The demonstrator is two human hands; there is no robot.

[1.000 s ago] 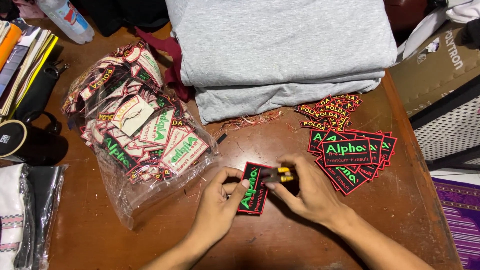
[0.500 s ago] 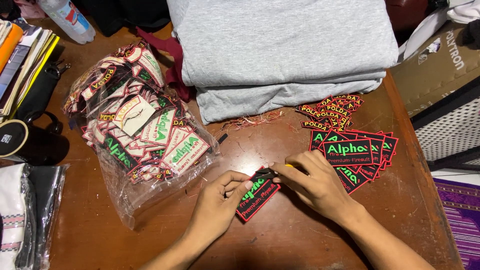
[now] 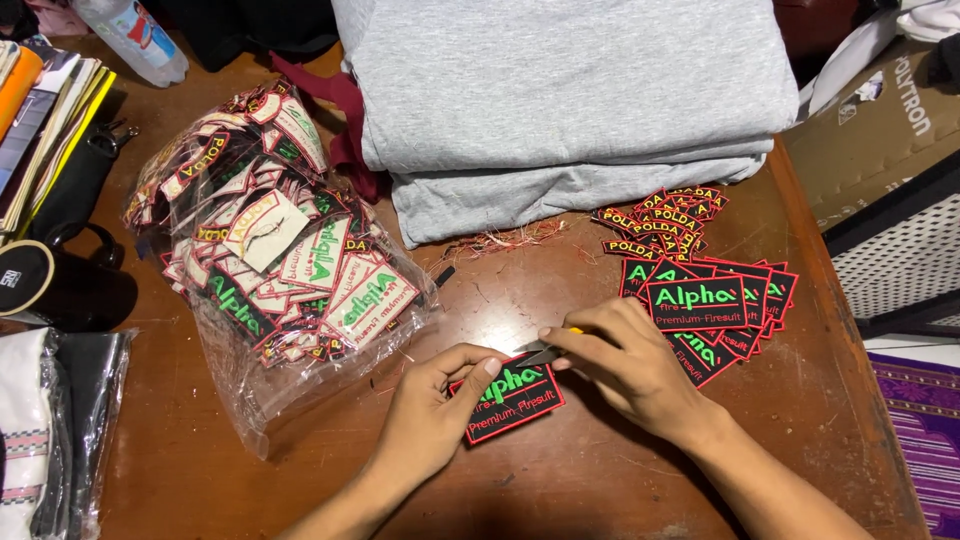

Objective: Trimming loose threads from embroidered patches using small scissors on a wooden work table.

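A black embroidered patch (image 3: pixel 515 395) with a red border and green lettering lies on the brown wooden table (image 3: pixel 600 480). My left hand (image 3: pixel 430 415) pinches its left edge, thumb on top. My right hand (image 3: pixel 625 365) grips a small metal cutter (image 3: pixel 540 352) with a yellow part, its tip at the patch's upper edge. A stack of matching patches (image 3: pixel 715 305) sits just right of my right hand, with a pile of smaller patches (image 3: pixel 660 220) behind it.
A clear plastic bag full of patches (image 3: pixel 280 260) lies to the left. Folded grey fabric (image 3: pixel 570 100) fills the back. Loose thread scraps (image 3: pixel 495 240) lie in front of it. A black mug (image 3: pixel 45 285), books and a plastic bottle (image 3: pixel 135 40) line the left side.
The patch has been turned from standing on edge to lying flat with its lettering up. My right hand has shifted the cutter to the patch's upper edge.
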